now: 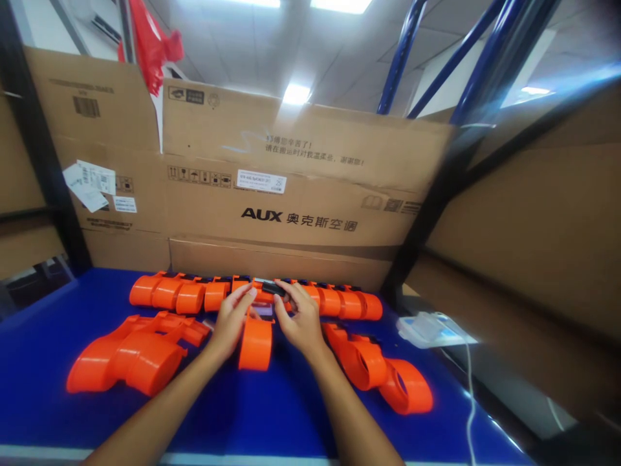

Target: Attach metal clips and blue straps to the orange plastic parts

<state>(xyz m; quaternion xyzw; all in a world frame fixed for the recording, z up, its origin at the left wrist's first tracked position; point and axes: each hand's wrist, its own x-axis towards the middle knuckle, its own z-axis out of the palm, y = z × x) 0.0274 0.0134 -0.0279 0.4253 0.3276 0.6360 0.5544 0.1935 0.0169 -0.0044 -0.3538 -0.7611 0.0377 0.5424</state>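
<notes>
We see both hands meeting at the centre of the frame over a blue table (272,408). The left hand (231,320) comes up from the lower left, its fingers together and stretched forward, the tips touching the near end of a small black part (273,288). The right hand (301,318) comes up from the lower middle, its fingers curled and closed on that same black part from the right side. The black part sits on top of an orange plastic piece (255,342) that stands just below and between the 2 hands, its rounded body pointing toward the bottom of the frame. Whether the black part is fully seated in the orange piece we cannot tell, since the fingers cover the joint. Behind the hands, a row of orange pieces (194,294) runs across the middle of the frame, side by side and touching, with black parts along their tops. At the lower left lies a cluster of larger orange pieces (130,356), and to the lower right another group of orange pieces (383,372) lies in a diagonal line. A cardboard box (291,194) printed with AUX stands upright behind the row. A white device (427,327) with a white cable (469,401) rests at the right edge of the table.
</notes>
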